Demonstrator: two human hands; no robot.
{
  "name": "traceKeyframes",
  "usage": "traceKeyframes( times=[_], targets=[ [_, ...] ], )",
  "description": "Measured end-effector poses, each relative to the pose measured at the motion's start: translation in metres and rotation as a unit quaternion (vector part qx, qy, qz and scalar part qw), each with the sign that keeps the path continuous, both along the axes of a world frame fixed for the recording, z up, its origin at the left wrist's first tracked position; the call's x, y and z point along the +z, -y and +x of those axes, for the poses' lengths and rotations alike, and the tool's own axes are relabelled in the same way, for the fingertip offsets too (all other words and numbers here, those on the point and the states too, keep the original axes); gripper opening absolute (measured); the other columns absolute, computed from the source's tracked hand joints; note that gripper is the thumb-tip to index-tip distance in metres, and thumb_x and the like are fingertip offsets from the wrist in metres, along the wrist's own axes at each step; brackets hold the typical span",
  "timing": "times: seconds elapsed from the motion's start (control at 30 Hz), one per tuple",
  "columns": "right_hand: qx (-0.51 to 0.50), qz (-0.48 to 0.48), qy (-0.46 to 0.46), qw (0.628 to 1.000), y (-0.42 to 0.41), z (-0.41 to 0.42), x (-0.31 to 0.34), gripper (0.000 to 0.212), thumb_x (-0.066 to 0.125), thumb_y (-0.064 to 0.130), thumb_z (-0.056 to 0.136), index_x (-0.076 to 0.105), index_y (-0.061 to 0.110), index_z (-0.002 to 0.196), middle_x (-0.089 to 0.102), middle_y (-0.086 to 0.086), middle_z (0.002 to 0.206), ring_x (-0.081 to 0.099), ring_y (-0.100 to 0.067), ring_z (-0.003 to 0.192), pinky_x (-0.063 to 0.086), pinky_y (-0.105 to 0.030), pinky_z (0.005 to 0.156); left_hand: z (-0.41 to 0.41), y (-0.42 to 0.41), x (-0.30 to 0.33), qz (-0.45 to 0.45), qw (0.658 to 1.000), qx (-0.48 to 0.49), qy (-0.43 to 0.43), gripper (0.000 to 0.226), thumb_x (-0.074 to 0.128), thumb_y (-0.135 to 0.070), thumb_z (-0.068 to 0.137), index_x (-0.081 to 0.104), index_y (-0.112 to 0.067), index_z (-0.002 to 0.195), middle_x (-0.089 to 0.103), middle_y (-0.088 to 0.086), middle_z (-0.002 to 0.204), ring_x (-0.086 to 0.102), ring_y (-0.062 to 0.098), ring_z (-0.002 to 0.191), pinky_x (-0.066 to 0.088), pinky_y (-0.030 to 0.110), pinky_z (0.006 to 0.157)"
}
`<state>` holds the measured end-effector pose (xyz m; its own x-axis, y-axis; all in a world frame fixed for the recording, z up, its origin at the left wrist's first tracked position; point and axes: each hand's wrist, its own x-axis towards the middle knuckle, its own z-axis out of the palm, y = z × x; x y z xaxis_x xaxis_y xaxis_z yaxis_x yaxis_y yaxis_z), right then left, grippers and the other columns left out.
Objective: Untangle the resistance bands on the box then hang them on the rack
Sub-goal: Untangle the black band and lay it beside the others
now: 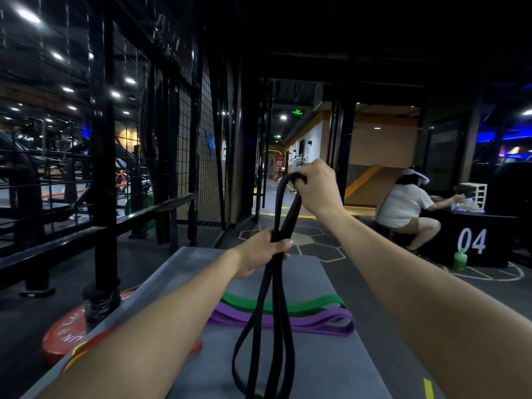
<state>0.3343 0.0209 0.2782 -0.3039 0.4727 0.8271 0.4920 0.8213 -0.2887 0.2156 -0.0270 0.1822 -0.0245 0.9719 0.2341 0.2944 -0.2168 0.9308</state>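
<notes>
Black band [276, 298] is the one in work: a long loop, doubled, held up above the grey box [201, 263]. Right hand [315, 187] has fingers curled round the top bend of the loop, high above the box. Left hand [263, 250] is closed round the gathered strands lower down, just above the far end of the box top. Between the two hands the strands run taut and appear to cross once; below the left hand they fan out and hang to the near end of the box.

Step in hand, as judged: separating the black band from the rest. To do it well, keep the top bend fixed in the right hand and let the left slide down loosely so any twist can turn out; pulling hard would likely tighten the crossing.

Green band [313, 303] and purple band [316, 322] lie flat on the box top, mid-box, touching each other, green on the far side. The hanging black strands pass in front of both; whether they are caught on them cannot be told.

Rack [102, 156] stands left of the box, well apart from the hands
</notes>
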Motion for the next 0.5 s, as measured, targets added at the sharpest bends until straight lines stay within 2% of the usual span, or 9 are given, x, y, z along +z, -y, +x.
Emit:
traceKeyframes(
  times=[0.07,0.13,0.23,0.33,0.4,0.5],
  targets=[
    [-0.009,-0.002,-0.009,1.0,-0.002,0.004,0.002,0.023,0.048,0.002,0.092,0.069,-0.005,0.084,0.044,-0.001,0.074,0.039,-0.014,0.087,0.031,-0.019,0.074,-0.006,0.0,-0.006,0.018,1.0,0.003,0.007,0.01,0.058,-0.024,0.091,0.049,-0.021,0.086,0.049,-0.004,0.079,0.05,0.009,0.075,0.038,0.027,0.085],
    [-0.016,-0.011,-0.022,1.0,-0.006,0.01,0.003,0.022,0.049,0.001,0.091,0.068,-0.004,0.082,0.048,-0.004,0.075,0.041,-0.017,0.087,0.032,-0.021,0.073,-0.013,0.002,-0.013,0.029,0.997,0.008,-0.064,0.016,0.064,-0.026,0.086,0.048,-0.021,0.082,0.047,-0.006,0.077,0.046,0.008,0.072,0.037,0.025,0.079],
    [-0.041,-0.014,-0.053,0.998,-0.017,0.024,0.004,0.021,0.051,-0.001,0.088,0.071,-0.004,0.084,0.063,-0.017,0.083,0.054,-0.028,0.09,0.044,-0.03,0.076,-0.021,0.004,-0.032,0.013,0.986,0.001,-0.164,0.019,0.063,-0.02,0.085,0.045,-0.02,0.079,0.044,-0.006,0.073,0.042,0.008,0.069,0.035,0.026,0.072],
    [-0.083,-0.033,-0.059,0.994,-0.027,0.038,-0.003,0.022,0.05,0.0,0.089,0.071,-0.002,0.094,0.063,-0.017,0.092,0.055,-0.031,0.098,0.035,-0.023,0.073,-0.033,0.005,-0.053,-0.005,0.982,0.052,-0.18,0.014,0.058,-0.011,0.089,0.047,-0.019,0.087,0.048,-0.006,0.077,0.047,0.01,0.076,0.04,0.026,0.077],
    [-0.113,-0.052,-0.053,0.991,-0.033,0.049,-0.015,0.02,0.051,0.002,0.09,0.071,-0.003,0.093,0.064,-0.018,0.093,0.057,-0.032,0.097,0.03,-0.02,0.069,-0.044,0.005,-0.065,-0.021,0.978,0.076,-0.192,0.018,0.055,-0.008,0.09,0.045,-0.022,0.085,0.047,-0.005,0.077,0.046,0.011,0.076,0.039,0.028,0.077],
    [-0.142,-0.111,-0.067,0.981,-0.04,0.066,-0.035,0.019,0.052,0.004,0.09,0.07,-0.004,0.093,0.067,-0.02,0.092,0.06,-0.03,0.09,0.03,-0.021,0.063,-0.056,0.001,-0.082,-0.061,0.951,0.095,-0.288,0.019,0.051,-0.01,0.091,0.037,-0.021,0.086,0.041,0.0,0.076,0.041,0.013,0.071,0.035,0.028,0.067]
  ],
)
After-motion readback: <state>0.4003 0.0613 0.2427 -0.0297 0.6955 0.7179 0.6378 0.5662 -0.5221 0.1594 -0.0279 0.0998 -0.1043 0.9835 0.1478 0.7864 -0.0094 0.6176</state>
